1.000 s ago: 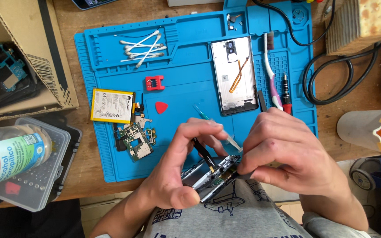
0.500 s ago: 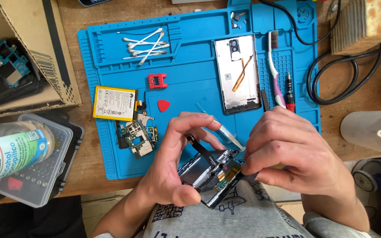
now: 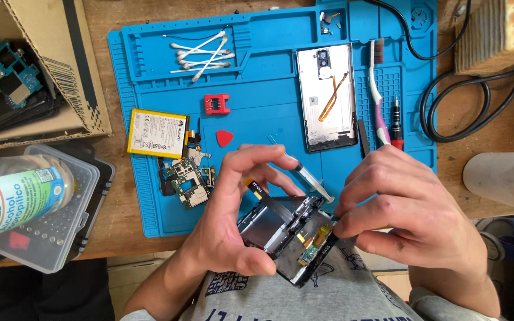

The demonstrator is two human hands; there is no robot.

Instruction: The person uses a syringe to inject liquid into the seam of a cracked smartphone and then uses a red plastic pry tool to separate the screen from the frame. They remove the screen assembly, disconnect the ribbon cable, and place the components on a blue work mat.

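Note:
My left hand holds a stripped black phone frame over my lap, thumb under its near edge and fingers curled over the top. A flat ribbon cable with an orange tip runs from the frame under my left fingers. My right hand pinches the frame's right edge beside a small green board. A clear syringe lies just behind my fingers on the blue work mat.
On the mat are a yellow battery, a circuit board, a red pick, cotton swabs, a phone back cover, a toothbrush and a screwdriver. A bottle lies on a plastic case at left.
The phone frame has tilted flatter between my hands, so more of its inside shows. My left fingers have spread over its top edge. Both hands keep their hold.

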